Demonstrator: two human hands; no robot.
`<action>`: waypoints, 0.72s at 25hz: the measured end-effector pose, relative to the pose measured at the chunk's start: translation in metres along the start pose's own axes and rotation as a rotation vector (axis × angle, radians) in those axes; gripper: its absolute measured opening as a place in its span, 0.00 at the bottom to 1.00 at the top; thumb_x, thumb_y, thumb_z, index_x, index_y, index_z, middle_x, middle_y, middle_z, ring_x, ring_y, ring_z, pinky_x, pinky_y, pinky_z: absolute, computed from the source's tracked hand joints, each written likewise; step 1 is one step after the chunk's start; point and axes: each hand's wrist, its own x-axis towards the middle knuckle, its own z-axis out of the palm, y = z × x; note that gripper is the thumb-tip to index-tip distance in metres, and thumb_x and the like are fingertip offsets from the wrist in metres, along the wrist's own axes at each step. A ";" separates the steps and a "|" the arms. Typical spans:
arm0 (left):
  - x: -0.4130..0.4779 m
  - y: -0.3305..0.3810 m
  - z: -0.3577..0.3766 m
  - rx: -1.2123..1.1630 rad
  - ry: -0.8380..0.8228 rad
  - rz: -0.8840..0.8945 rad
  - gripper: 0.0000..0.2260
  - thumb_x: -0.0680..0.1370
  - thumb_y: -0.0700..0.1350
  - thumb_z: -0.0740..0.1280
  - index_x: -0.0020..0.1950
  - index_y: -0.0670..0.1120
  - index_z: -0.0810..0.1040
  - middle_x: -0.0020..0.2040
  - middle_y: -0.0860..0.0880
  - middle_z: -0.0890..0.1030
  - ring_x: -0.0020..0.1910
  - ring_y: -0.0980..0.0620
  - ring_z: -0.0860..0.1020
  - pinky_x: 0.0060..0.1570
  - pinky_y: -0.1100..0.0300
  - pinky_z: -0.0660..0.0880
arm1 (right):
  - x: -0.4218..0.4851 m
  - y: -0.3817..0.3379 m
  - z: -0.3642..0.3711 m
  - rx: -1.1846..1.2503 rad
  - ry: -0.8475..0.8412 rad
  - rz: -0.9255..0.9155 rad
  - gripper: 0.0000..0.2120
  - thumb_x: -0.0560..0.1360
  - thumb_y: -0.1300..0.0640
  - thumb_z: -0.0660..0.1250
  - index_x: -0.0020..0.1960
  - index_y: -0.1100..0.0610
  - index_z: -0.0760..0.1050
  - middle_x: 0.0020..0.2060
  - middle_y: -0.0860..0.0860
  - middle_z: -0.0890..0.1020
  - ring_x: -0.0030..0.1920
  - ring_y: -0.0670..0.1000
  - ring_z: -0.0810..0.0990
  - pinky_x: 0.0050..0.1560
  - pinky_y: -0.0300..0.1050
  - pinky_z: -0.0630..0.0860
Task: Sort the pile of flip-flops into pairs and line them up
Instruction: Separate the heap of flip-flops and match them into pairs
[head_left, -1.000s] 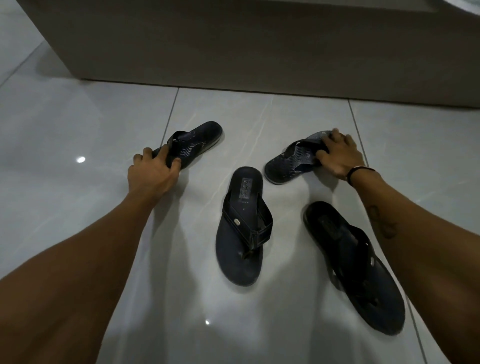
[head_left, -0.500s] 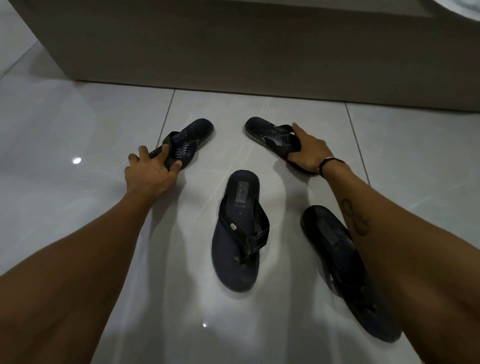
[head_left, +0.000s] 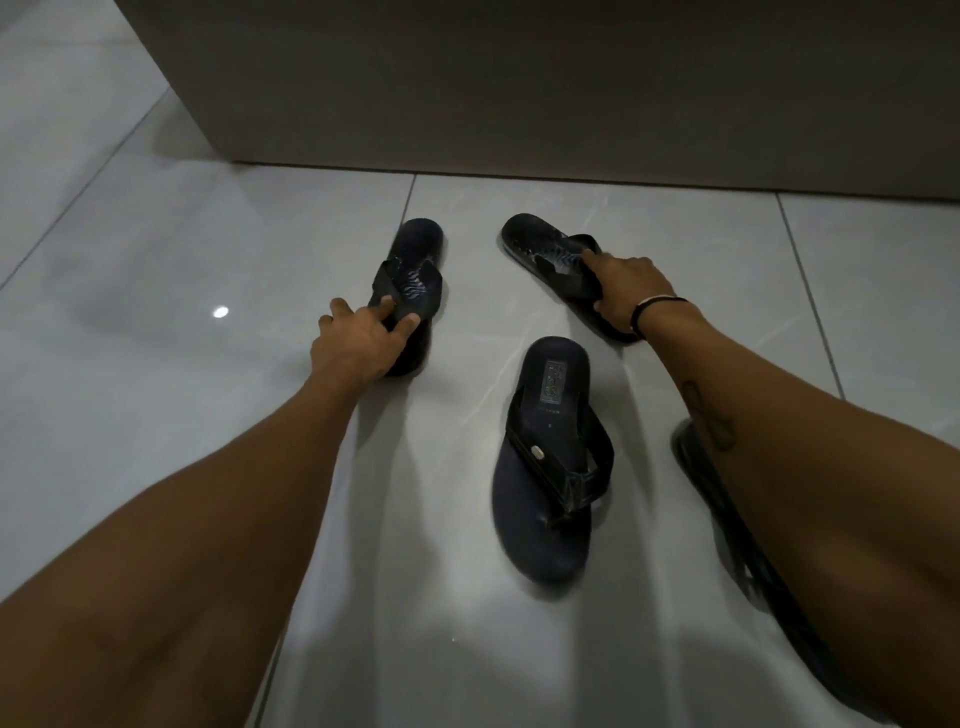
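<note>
Several dark flip-flops lie on a glossy grey tiled floor. My left hand (head_left: 358, 340) grips the strap and heel end of a patterned flip-flop (head_left: 415, 270) that points away from me. My right hand (head_left: 626, 288) holds the strap of the matching patterned flip-flop (head_left: 540, 247), which angles to the far left. A plain dark flip-flop with a label on its insole (head_left: 548, 457) lies free between my arms, toe toward me. Its likely mate (head_left: 727, 514) lies under my right forearm, mostly hidden.
A tall beige block or wall base (head_left: 519, 104) runs across the far side, just beyond the flip-flops. Bare tiles (head_left: 156, 260) stretch to the left and to the right of the shoes.
My left hand has turned its patterned flip-flop so it points straighter away from me. My right hand has kept hold of the other patterned one after swinging it round.
</note>
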 end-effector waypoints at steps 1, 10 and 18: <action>-0.002 -0.003 0.002 0.000 0.004 0.010 0.32 0.80 0.69 0.57 0.81 0.57 0.65 0.70 0.35 0.68 0.70 0.32 0.68 0.67 0.38 0.69 | 0.004 -0.011 0.000 -0.012 -0.016 -0.014 0.32 0.78 0.62 0.67 0.80 0.57 0.60 0.70 0.64 0.76 0.64 0.68 0.77 0.67 0.59 0.71; 0.008 -0.012 0.002 0.234 0.124 0.134 0.31 0.78 0.69 0.61 0.74 0.51 0.73 0.72 0.39 0.70 0.71 0.36 0.67 0.66 0.40 0.67 | 0.030 -0.115 -0.002 0.026 -0.040 -0.060 0.32 0.78 0.63 0.64 0.80 0.57 0.58 0.69 0.64 0.75 0.65 0.68 0.75 0.67 0.60 0.73; 0.027 -0.008 -0.013 0.149 0.119 0.207 0.31 0.72 0.64 0.74 0.68 0.47 0.78 0.67 0.47 0.77 0.68 0.40 0.73 0.64 0.42 0.71 | -0.014 -0.177 0.019 0.159 0.025 0.031 0.28 0.76 0.51 0.73 0.72 0.59 0.71 0.67 0.63 0.74 0.65 0.66 0.75 0.62 0.60 0.75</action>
